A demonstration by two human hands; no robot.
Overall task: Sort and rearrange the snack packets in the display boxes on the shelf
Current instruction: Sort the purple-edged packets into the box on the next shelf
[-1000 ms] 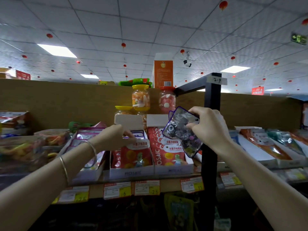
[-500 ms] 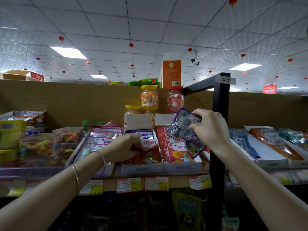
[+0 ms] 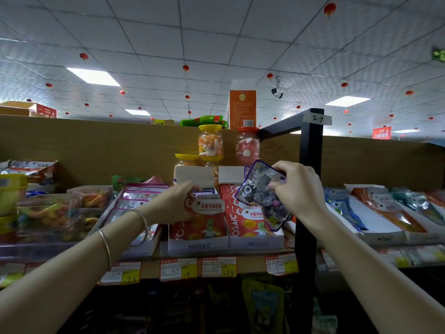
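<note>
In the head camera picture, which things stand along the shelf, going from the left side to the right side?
Clear tubs of gummy candy → pink packet box → left hand → red packet box → purple packet in the right hand → black post → blue and orange packets.

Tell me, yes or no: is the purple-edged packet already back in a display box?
No, the right hand holds the purple-edged packet up in front of the boxes.

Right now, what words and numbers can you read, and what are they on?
"MOSAIC": purple packet in the right hand
"MOSAIC": front of the display box
"OSAIC": red packet
"2-9", roughly: paper tag on the black post
"25", "6", "25", "11": yellow price tags
Chinese print on the packets and the red hanging sign: too blurred.
</note>
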